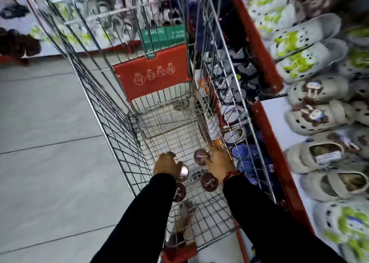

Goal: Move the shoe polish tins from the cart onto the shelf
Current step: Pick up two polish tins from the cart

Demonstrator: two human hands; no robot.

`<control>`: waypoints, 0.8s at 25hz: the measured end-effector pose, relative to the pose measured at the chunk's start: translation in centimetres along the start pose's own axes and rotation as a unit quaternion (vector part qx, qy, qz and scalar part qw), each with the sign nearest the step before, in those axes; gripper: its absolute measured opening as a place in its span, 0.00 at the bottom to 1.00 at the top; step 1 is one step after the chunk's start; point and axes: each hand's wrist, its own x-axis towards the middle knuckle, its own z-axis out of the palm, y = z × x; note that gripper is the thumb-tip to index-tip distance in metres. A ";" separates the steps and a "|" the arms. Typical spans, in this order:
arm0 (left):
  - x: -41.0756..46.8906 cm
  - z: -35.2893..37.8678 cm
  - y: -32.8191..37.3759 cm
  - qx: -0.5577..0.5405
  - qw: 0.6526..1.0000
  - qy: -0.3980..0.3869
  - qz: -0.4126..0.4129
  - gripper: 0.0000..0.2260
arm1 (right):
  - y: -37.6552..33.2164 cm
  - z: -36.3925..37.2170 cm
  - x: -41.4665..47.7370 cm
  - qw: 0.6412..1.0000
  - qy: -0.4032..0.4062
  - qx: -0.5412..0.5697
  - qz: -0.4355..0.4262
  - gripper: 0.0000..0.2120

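Down on the cart (103,95) floor, left hand (166,164) clutches 1 tilted tin (183,173); right hand (218,164) touches another tin (201,156) (grip unclear), which may slip.

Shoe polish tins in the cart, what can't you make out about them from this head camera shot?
- Head view: the left hand covers much of one tin, so its grip is unclear.
- Head view: the left sleeve hides part of the nearest tin.
- Head view: whether the right hand touches the far tin is unclear.
- Head view: the tins' small print is too small.
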 end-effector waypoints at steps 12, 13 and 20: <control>5.3 7.4 -2.0 0.047 0.998 0.001 -0.049 0.19 | 3.5 6.8 7.6 0.996 0.017 0.044 0.075 0.32; 5.4 7.4 -2.2 0.035 0.998 0.002 -0.044 0.21 | 3.8 6.8 7.6 0.993 0.024 0.079 0.081 0.34; 4.0 6.1 -2.6 -0.037 0.997 -0.007 -0.065 0.19 | 4.4 5.3 5.2 0.961 0.070 0.242 0.114 0.22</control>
